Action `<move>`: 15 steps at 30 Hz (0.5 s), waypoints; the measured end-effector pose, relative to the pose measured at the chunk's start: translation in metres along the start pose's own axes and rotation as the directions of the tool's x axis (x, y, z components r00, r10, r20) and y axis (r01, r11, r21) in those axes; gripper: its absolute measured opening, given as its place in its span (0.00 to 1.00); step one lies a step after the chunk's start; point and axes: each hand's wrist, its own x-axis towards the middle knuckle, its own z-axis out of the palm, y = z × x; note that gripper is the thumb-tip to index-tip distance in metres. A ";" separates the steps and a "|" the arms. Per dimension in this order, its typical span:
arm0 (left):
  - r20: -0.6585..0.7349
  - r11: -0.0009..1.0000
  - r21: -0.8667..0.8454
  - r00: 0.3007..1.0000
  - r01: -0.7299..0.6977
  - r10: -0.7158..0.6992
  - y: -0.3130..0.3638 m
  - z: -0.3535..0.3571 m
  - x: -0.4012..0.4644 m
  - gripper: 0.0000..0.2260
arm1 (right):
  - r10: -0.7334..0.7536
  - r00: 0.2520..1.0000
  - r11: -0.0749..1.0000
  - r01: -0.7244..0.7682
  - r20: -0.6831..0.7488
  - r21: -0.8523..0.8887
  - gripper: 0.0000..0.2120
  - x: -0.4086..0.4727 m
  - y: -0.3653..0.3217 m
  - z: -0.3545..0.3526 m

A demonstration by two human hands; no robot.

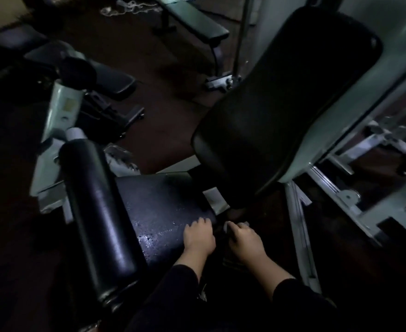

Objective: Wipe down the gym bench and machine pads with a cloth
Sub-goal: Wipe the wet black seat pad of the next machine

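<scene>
Head view: the left hand [198, 238] rests with fingers spread flat on the near-right edge of the black, droplet-speckled vinyl seat pad [158, 207]. The right hand [244, 239] curls round something dark, possibly a cloth, beside the seat; too dim to tell.
</scene>
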 end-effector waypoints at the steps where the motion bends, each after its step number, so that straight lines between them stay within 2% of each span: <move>1: 0.008 0.999 -0.022 0.999 0.037 -0.037 -0.008 0.000 0.003 0.19 | -0.030 0.999 0.999 0.030 0.020 -0.014 0.21 0.008 -0.003 0.000; 6: 0.035 0.975 -0.115 0.982 0.191 -0.188 -0.033 -0.001 0.016 0.18 | -0.159 0.984 0.980 0.168 0.085 -0.109 0.22 0.050 -0.016 0.004; 10: 0.023 0.940 -0.167 0.954 0.298 -0.298 -0.040 0.002 0.027 0.18 | -0.247 0.962 0.964 0.256 0.112 -0.074 0.25 0.080 -0.020 0.015; 15: 0.009 0.902 -0.195 0.920 0.386 -0.391 -0.038 0.019 0.052 0.18 | -0.443 0.897 0.897 0.443 0.001 0.001 0.26 0.114 -0.010 0.042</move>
